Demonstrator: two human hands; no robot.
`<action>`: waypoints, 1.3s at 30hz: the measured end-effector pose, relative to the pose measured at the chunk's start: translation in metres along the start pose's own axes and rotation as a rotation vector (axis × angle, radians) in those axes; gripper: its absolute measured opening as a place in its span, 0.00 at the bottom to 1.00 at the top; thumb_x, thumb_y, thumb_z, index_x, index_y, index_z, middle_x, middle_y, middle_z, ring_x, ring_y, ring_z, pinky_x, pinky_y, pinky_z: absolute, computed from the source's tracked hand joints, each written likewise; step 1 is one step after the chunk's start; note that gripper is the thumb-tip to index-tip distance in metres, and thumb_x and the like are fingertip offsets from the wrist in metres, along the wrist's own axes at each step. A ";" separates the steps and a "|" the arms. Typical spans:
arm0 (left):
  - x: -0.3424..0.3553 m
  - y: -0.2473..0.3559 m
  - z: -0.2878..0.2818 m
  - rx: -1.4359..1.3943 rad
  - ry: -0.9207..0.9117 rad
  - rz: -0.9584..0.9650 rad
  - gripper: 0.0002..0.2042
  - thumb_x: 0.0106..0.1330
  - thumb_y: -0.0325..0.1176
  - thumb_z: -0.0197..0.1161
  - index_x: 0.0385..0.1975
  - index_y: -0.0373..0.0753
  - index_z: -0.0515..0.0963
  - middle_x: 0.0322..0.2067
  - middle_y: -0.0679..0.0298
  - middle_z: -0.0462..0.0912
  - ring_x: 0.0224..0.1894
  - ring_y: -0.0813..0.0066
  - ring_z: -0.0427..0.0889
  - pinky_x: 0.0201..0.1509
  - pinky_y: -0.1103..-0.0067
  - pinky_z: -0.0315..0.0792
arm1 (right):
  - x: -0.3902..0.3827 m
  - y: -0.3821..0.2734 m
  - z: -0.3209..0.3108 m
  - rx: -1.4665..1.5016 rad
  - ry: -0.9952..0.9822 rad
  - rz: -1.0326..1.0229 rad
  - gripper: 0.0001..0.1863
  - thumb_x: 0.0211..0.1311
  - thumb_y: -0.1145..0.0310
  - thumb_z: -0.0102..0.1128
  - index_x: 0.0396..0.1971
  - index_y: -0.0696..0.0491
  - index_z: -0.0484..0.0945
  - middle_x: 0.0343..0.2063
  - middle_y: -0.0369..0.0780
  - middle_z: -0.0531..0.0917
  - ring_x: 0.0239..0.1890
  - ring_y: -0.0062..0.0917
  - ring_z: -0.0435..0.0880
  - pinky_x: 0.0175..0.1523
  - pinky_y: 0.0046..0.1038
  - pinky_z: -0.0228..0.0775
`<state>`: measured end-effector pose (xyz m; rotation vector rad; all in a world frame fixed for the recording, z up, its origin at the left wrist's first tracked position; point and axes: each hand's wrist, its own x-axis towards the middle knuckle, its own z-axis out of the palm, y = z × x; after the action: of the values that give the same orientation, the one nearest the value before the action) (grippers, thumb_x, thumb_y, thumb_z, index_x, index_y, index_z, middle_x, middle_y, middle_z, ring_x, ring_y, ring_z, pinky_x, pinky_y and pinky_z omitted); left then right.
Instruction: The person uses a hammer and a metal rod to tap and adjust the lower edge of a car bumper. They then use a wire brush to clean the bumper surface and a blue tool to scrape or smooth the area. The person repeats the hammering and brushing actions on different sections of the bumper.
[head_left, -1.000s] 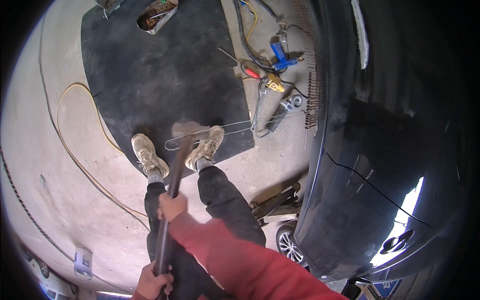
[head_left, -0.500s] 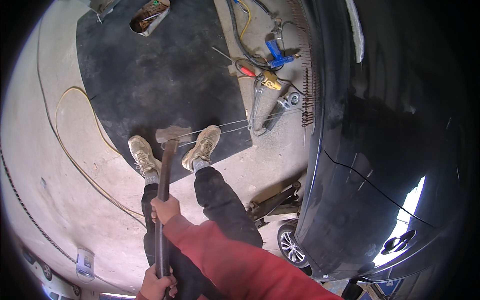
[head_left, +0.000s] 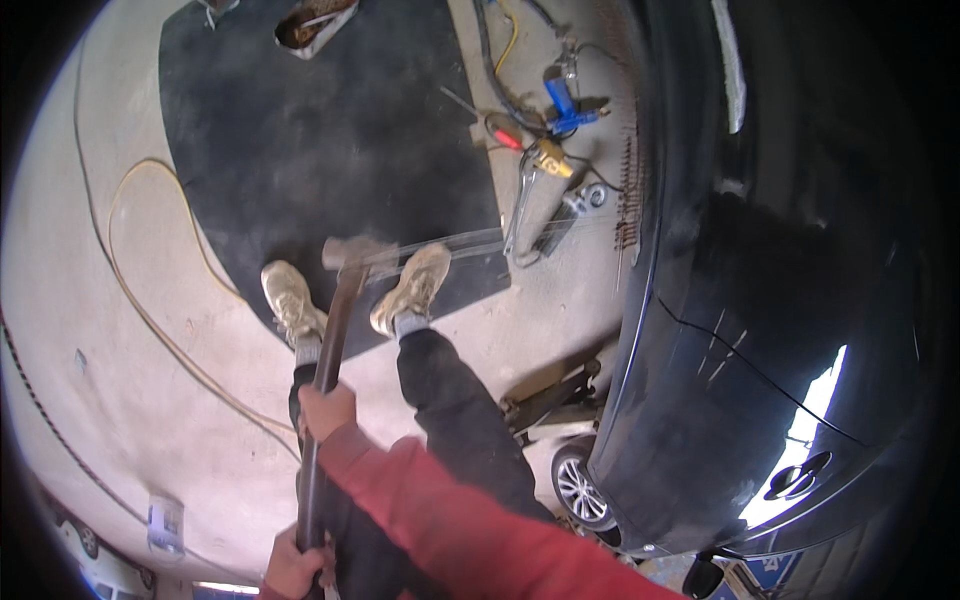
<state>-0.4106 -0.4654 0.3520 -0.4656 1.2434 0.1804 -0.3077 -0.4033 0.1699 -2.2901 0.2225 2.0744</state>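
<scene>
A big hammer [head_left: 338, 335]
Right hand [head_left: 329, 410] and left hand [head_left: 290, 566] wrap fingers tight around it, apart, maybe to share the weight; hammer head [head_left: 350, 256] toward twelve o'clock.

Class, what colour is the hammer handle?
The hammer handle is dark brown, clearest in the head view.

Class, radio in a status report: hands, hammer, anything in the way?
Right hand gripping sledgehammer handle; left hand gripping lower down. Hammer head blurred, seen against black mat. Thin wire, right shoe appear close beside it.
</scene>
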 end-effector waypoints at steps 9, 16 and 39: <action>0.011 0.010 0.041 -0.034 -0.043 -0.004 0.12 0.50 0.20 0.54 0.35 0.33 0.66 0.16 0.58 0.69 0.11 0.70 0.68 0.16 0.76 0.66 | 0.007 -0.025 -0.039 0.189 -0.038 -0.048 0.06 0.54 0.74 0.57 0.27 0.55 0.68 0.17 0.37 0.71 0.11 0.22 0.70 0.15 0.28 0.64; 0.022 0.017 0.026 0.099 -0.124 0.003 0.12 0.52 0.21 0.57 0.37 0.32 0.68 0.17 0.62 0.70 0.13 0.74 0.70 0.19 0.78 0.66 | 0.001 -0.046 -0.048 0.184 0.021 -0.087 0.05 0.55 0.74 0.56 0.26 0.56 0.69 0.16 0.37 0.72 0.14 0.24 0.75 0.16 0.28 0.66; 0.018 0.016 0.021 0.027 -0.014 -0.010 0.12 0.50 0.21 0.56 0.35 0.34 0.68 0.16 0.61 0.69 0.12 0.73 0.68 0.16 0.78 0.65 | 0.019 -0.021 -0.007 -0.063 -0.017 0.048 0.08 0.52 0.73 0.59 0.26 0.57 0.69 0.12 0.37 0.69 0.09 0.24 0.71 0.14 0.30 0.65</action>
<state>-0.3929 -0.4446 0.3365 -0.4462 1.2286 0.1578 -0.2961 -0.3851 0.1507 -2.3241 0.2166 2.1522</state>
